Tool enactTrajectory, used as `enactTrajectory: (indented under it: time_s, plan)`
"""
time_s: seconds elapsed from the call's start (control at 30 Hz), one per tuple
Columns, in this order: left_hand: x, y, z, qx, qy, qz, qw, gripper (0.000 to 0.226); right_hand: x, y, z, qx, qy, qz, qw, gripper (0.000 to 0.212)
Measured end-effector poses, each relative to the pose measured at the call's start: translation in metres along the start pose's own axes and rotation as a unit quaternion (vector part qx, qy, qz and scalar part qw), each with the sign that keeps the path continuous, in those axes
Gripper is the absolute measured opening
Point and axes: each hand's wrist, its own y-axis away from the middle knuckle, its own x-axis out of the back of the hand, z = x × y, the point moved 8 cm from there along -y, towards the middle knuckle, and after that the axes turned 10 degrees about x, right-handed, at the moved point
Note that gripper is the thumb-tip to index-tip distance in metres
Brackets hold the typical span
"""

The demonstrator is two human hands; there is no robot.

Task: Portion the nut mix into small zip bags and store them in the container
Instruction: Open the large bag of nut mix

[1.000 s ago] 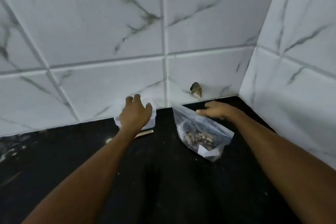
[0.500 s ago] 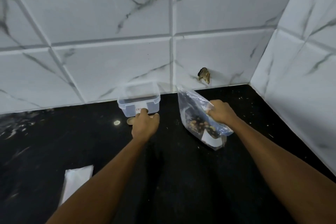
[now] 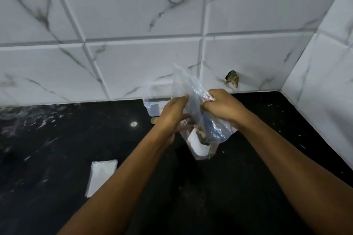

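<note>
We see both hands on the nut mix bag [image 3: 193,101], held up off the black counter [image 3: 57,149] in front of the back tiles. Left hand [image 3: 172,114] grips the bag's left side, thumb against the plastic near the upper part. Right hand [image 3: 221,107] has its fingers curled and pinches the crumpled plastic on the right edge. The hands are close together with only the bag between them. The bag's top flares upward, and whether its mouth is sealed we can't tell. Nuts [image 3: 200,134] and a white card or label [image 3: 196,143] sit low in the bag, below the hands. The clear container [image 3: 152,105] stands on the counter against the wall, directly behind the left hand and partly hidden by it and the bag. A flat stack of small zip bags [image 3: 101,175] lies on the counter, well left of the forearms. Two small round coin-like items [image 3: 133,124] lie near the container's front, one half hidden by the left wrist.
</note>
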Motion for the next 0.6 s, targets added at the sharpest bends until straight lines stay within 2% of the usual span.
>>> enactTrajectory:
  time_s: [0.1, 0.2, 0.37, 0.47, 0.6]
  plan:
    - [0.014, 0.022, -0.014, 0.011, 0.010, 0.000, 1.000, 0.042, -0.036, 0.014, -0.008, -0.018, -0.071, -0.053, 0.996, 0.016]
    - [0.028, 0.038, -0.034, 0.020, 0.010, -0.001, 1.000, 0.038, -0.074, 0.033, -0.006, -0.065, -0.142, -0.100, 0.983, 0.025]
    - [0.041, 0.057, -0.089, 0.095, 0.077, -0.002, 0.993, 0.037, -0.127, 0.066, 0.014, -0.129, -0.166, -0.148, 0.966, 0.016]
    - [0.044, 0.063, -0.108, 0.095, 0.097, -0.013, 0.991, 0.038, -0.144, 0.083, 0.026, -0.161, -0.285, -0.137, 0.935, 0.022]
    - [0.043, 0.071, -0.109, 0.073, 0.114, -0.012, 0.991, 0.029, -0.145, 0.090, 0.046, -0.229, -0.410, -0.057, 0.881, 0.033]
